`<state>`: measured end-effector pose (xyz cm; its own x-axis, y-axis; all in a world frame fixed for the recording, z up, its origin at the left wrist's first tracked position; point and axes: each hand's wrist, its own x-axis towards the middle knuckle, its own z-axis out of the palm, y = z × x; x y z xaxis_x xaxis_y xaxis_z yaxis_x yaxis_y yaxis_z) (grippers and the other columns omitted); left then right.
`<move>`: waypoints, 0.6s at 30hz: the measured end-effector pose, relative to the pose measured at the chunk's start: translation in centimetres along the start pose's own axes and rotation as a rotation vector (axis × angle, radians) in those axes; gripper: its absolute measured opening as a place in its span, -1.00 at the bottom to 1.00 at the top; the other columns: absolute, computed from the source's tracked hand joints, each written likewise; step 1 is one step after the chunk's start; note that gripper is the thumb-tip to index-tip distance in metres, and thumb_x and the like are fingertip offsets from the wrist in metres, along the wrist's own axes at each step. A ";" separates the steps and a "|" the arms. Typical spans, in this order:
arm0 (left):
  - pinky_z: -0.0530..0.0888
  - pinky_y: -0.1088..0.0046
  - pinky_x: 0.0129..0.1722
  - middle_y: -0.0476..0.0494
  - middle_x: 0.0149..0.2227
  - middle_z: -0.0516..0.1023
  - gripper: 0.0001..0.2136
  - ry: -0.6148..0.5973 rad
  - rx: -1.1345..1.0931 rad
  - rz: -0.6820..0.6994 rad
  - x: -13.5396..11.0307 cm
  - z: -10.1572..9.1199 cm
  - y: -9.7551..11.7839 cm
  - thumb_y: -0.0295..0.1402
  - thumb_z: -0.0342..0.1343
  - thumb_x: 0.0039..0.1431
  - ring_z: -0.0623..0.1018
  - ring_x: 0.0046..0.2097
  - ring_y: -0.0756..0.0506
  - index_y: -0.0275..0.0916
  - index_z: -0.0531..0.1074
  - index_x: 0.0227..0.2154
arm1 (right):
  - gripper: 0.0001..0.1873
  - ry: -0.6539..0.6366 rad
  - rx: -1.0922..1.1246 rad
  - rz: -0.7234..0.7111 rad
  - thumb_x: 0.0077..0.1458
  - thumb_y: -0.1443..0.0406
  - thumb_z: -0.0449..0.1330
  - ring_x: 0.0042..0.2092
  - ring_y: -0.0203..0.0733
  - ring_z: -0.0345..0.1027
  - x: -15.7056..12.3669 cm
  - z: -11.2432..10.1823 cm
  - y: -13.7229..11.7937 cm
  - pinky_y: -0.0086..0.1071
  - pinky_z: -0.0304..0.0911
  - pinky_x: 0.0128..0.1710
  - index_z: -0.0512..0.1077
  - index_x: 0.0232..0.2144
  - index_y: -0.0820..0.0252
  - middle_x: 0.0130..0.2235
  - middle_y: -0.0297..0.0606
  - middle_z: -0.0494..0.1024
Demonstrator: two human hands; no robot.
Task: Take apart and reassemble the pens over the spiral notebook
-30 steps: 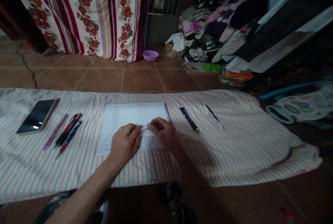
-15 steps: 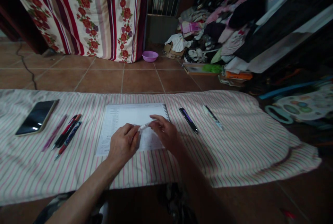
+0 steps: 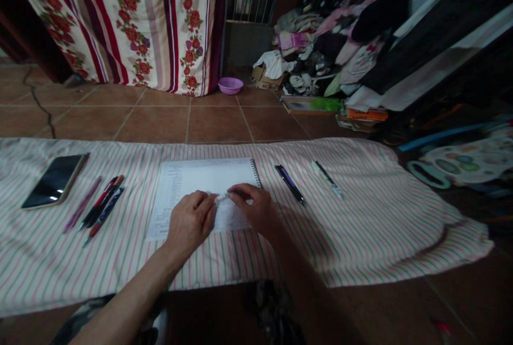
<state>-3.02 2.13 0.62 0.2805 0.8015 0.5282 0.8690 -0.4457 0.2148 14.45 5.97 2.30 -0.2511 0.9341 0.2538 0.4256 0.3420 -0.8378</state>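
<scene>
My left hand (image 3: 189,223) and my right hand (image 3: 256,207) meet over a spiral notebook (image 3: 200,179) that lies open on a pink-striped cloth (image 3: 360,217). Both hands pinch a small white pen (image 3: 222,196) between their fingertips, one at each end. The notebook's page shows printed lines, partly covered by my hands. A purple pen (image 3: 290,184) and a white-and-dark pen (image 3: 327,179) lie on the cloth to the right of the notebook.
Left of the notebook lie several pens (image 3: 98,209) and a dark phone (image 3: 54,180). Beyond the cloth are brown floor tiles, a flowered curtain (image 3: 132,19), a purple bowl (image 3: 230,85) and a heap of clothes (image 3: 332,40) at the right.
The white pen was lifted and tilted between my fingers half a second ago; now it lies lower and more level, with both hands drawn close again.
</scene>
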 end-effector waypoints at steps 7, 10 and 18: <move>0.39 0.39 -0.41 -0.18 -0.35 0.46 -0.76 0.031 0.038 0.047 -0.2 0.1 0.1 -0.37 -0.09 0.23 0.41 -0.37 -0.08 -0.30 0.44 -0.18 | -0.75 -0.036 -0.258 0.003 0.12 0.22 0.06 -0.42 -0.28 0.36 -0.2 -0.2 -0.8 -0.42 0.22 -0.36 0.43 -0.51 0.20 -0.49 -0.31 0.50; 0.40 0.38 -0.40 -0.18 -0.35 0.46 -0.76 0.027 0.034 0.049 -0.1 0.1 0.0 -0.37 -0.10 0.23 0.41 -0.36 -0.08 -0.31 0.44 -0.18 | -0.73 -0.040 -0.230 0.032 0.13 0.20 0.05 -0.38 -0.25 0.40 -0.2 -0.2 -0.8 -0.41 0.25 -0.32 0.45 -0.46 0.19 -0.45 -0.28 0.53; 0.40 0.37 -0.38 -0.17 -0.35 0.46 -0.76 0.002 0.009 0.001 0.1 -0.2 -0.1 -0.36 -0.09 0.23 0.42 -0.36 -0.08 -0.30 0.43 -0.18 | -0.81 0.024 0.079 0.026 0.02 0.30 0.15 -0.26 -0.26 0.45 -0.1 0.0 0.2 -0.38 0.35 -0.24 0.44 -0.25 0.15 -0.29 -0.28 0.57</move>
<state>-3.12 2.16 0.78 0.2809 0.8002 0.5299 0.8722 -0.4432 0.2070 14.52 5.91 2.11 -0.2196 0.9451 0.2418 0.3618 0.3091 -0.8795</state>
